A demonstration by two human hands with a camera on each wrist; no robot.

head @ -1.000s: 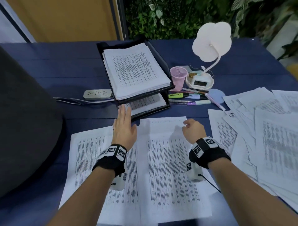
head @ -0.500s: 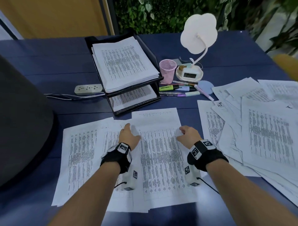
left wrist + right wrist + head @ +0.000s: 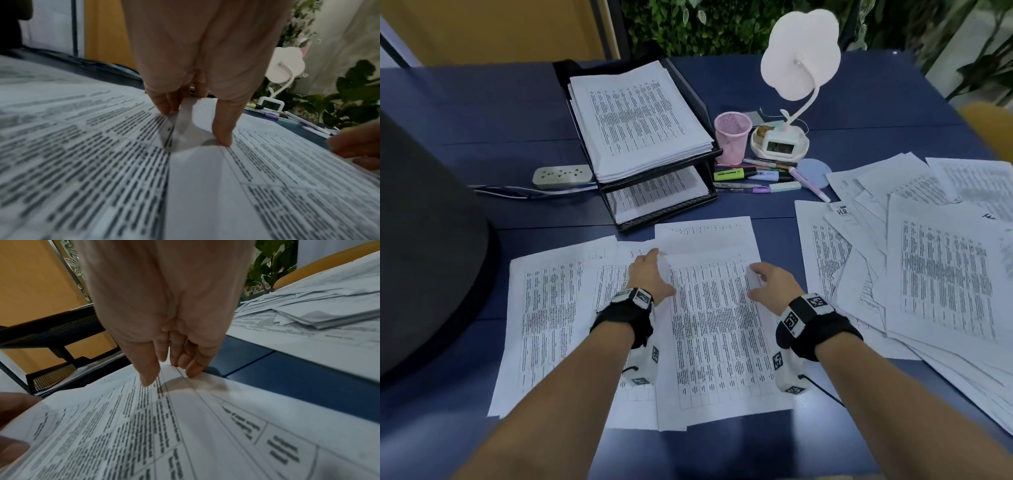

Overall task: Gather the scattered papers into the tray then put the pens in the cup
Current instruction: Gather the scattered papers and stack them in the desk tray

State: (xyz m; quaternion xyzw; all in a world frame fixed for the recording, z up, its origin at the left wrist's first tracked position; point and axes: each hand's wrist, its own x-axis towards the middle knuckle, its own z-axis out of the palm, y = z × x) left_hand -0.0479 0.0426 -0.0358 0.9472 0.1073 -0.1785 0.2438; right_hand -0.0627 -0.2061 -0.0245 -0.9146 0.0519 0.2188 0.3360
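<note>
My left hand (image 3: pixel 650 274): fingers and thumb pinching the upper left corner of the top sheet (image 3: pixel 717 329), which lifts into a small crease. My right hand (image 3: pixel 770 284): fingers curled round the sheet's upper right corner, thumb on top; the two hands apart, one at each corner.

Top sheet: white, printed with dense table rows, lying on overlapping papers (image 3: pixel 551 315) at the near edge of the tabletop (image 3: pixel 465 102).

Second heap of papers (image 3: pixel 935 260): loose, fanned and overlapping, toward the right edge, well apart from my hands.

Tray (image 3: pixel 664 209): black mesh, two tiers, toward the far edge; a thick stack in the upper tier, a few sheets in the lower.

Cup (image 3: pixel 732 137): pink mesh, upright, just beside the tray's right side.

Pens (image 3: pixel 753 176): several markers and highlighters lying flat in front of the cup, between the tray and the right heap.

Other: white flower-shaped lamp (image 3: pixel 799 72) with a clock base behind the pens; power strip (image 3: pixel 561 175) left of the tray; dark rounded object (image 3: pixel 424 240) at the left edge.
</note>
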